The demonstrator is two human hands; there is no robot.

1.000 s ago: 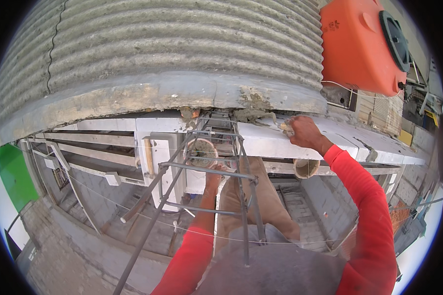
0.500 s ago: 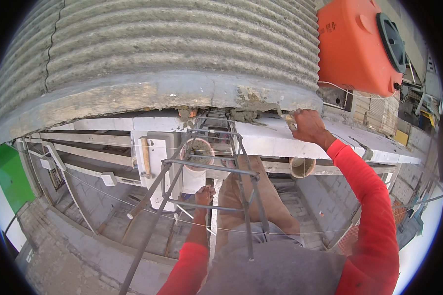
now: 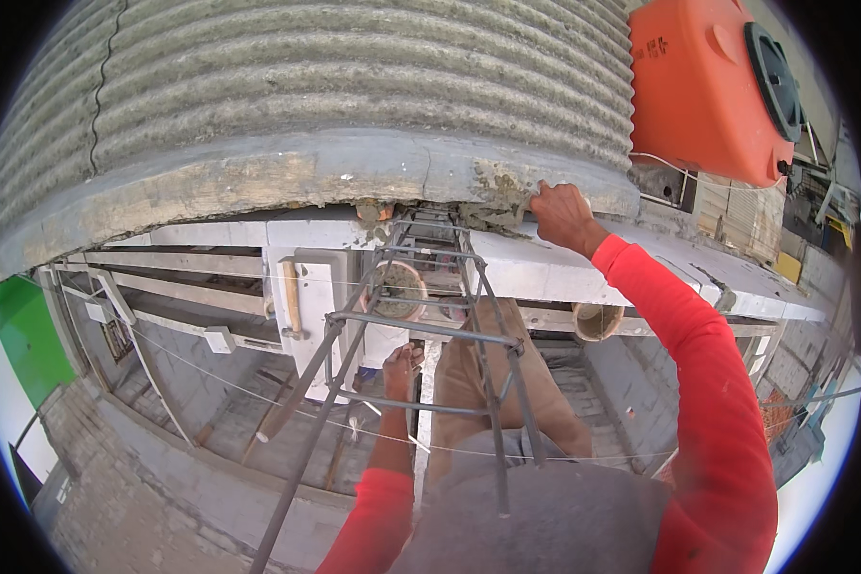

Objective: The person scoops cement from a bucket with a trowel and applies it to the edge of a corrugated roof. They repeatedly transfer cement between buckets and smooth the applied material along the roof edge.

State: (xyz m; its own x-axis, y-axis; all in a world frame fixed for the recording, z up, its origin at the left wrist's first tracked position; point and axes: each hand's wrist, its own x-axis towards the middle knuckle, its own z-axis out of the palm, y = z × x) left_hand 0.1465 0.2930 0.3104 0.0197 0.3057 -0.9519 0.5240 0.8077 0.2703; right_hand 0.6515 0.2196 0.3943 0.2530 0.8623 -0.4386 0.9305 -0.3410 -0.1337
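My right hand (image 3: 564,212) is closed round a trowel, largely hidden by my fingers, against the mortar (image 3: 493,210) beneath the grey ledge (image 3: 306,172). My left hand (image 3: 402,365) is low in the middle, fingers curled; what they hold is unclear. Between my arms stands a cage of steel bars (image 3: 421,335), with a bucket of grey mix (image 3: 411,275) behind it. A wooden-handled tool (image 3: 289,295) rests on the white blocks left of it; a white block course (image 3: 521,273) runs right.
Corrugated roofing (image 3: 354,67) lies above the ledge, beside an orange tank (image 3: 689,91) at upper right. A second bucket (image 3: 598,322) hangs below the right blocks. Thin lines (image 3: 258,397) cross over beams (image 3: 182,294) and a drop to a lower floor (image 3: 277,440).
My right hand has moved up and left from the white blocks to the mortar under the ledge. My left hand dropped from beside the bucket, then stayed low near the cage.
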